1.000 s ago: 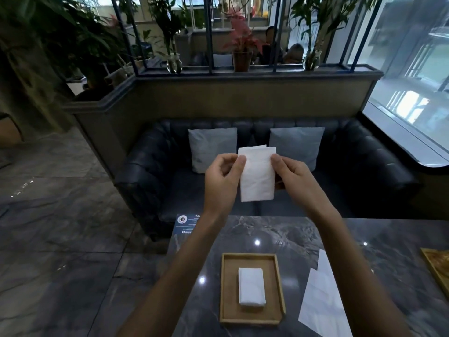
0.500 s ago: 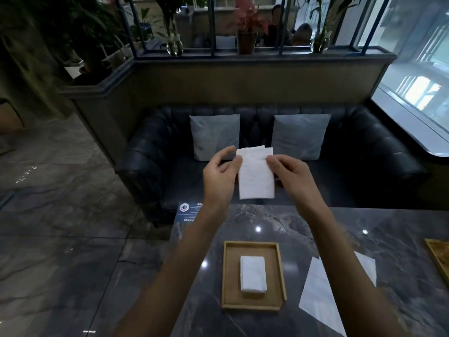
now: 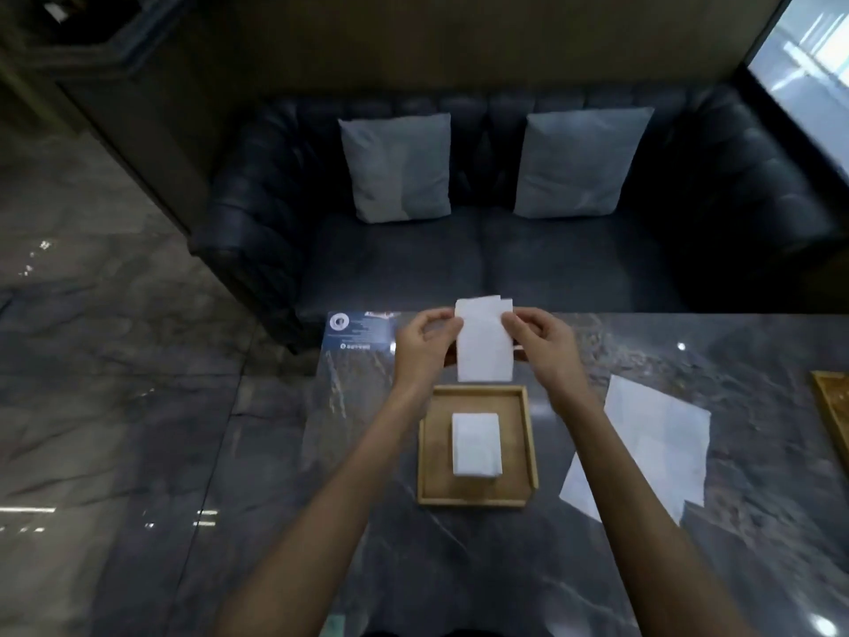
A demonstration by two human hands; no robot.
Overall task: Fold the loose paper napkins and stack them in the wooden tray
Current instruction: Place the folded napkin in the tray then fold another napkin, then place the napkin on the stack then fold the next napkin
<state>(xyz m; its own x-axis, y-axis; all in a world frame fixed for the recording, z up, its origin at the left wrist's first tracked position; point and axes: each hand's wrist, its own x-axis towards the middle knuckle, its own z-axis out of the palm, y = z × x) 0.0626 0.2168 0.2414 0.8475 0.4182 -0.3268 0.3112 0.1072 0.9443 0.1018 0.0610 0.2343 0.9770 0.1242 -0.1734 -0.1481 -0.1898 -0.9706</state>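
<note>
Head view
My left hand (image 3: 425, 344): its grip is closed on the left edge of the folded napkin (image 3: 484, 347), thumb in front and fingers behind, near the top of the sheet.
My right hand (image 3: 544, 342): its grip is closed on the right edge of the same napkin, at about the same height as the left.
Folded napkin: white, narrow and tall, held upright in the air between both hands; its upper edge shows two uneven layers, one corner standing a little higher than the other. Its lower edge hangs just above the far rim of the wooden tray (image 3: 429, 457).
Wooden tray: rectangular, light wood, lying flat on the tabletop (image 3: 459, 567) between my forearms.
Stacked napkin (image 3: 475, 445): a white folded one lying flat in the middle of the tray, apart from all four walls.
Loose napkins (image 3: 652, 443): unfolded white sheets spread flat on the tabletop to the right of the tray, partly under my right forearm; how many there are I cannot tell.
Tabletop: dark grey marble with pale veins and glints of light.
Card (image 3: 358, 333): a bluish printed one at the far left corner of the tabletop; the print is too small to read.
Second tray (image 3: 834, 406): a wooden edge at the right border, cut off by the frame.
Sofa (image 3: 482, 259): dark, tufted, beyond the tabletop, with two grey cushions (image 3: 397, 167) leaning on its back.
</note>
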